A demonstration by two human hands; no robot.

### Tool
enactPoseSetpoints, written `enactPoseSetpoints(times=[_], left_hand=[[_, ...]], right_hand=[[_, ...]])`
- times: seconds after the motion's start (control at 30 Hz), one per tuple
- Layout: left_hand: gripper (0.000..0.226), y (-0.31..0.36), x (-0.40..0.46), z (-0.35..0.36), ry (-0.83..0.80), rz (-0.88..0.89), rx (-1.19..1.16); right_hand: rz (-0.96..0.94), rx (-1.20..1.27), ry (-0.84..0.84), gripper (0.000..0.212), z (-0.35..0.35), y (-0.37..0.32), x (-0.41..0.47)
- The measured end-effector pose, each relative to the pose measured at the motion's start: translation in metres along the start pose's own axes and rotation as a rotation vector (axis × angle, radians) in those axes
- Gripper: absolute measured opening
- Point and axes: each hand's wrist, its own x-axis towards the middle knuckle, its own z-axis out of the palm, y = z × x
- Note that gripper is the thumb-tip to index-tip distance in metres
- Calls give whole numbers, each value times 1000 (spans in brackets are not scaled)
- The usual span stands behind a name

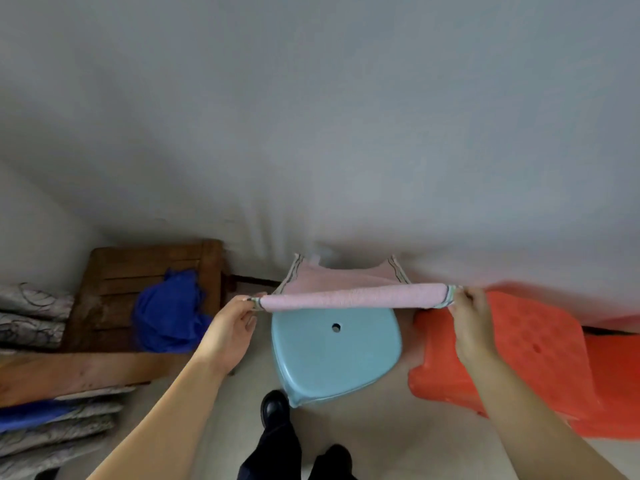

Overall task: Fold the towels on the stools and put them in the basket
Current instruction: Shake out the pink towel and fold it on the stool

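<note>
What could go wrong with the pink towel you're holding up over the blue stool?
The pink towel is only pinched at its two ends by the left hand and right hand, so an end could slip and undo the fold. Its far edge seems to drape past the back of the blue stool, so it might slide toward the floor.

A pink towel with striped end borders stretches level across the middle of the frame, its near edge doubled into a taut fold above the far rim of a light blue stool, while its 2 far corners hang behind. An orange stool stands just right of the blue one. At left centre, a crumpled blue towel lies on a brown wooden stool.
</note>
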Motion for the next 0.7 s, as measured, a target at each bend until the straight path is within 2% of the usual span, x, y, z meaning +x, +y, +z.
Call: enactPoseSetpoints(times=[0.13,0.3,0.43,0.7], left_hand=[[23,-73,-12,-40,124,-129,26],[25,-132,-27,-60,192,-218,91],[21,-141,-7,-61,234,-240,150],[9,-106,91,-32,292,-115,416]], right_hand=[[215,-55,-41,16,-19,73,-30],[354,-87,-40,8,-34,138,-53],[321,-188,-49,11,-30,156,-44],[170,-261,-44,21,38,141,46]])
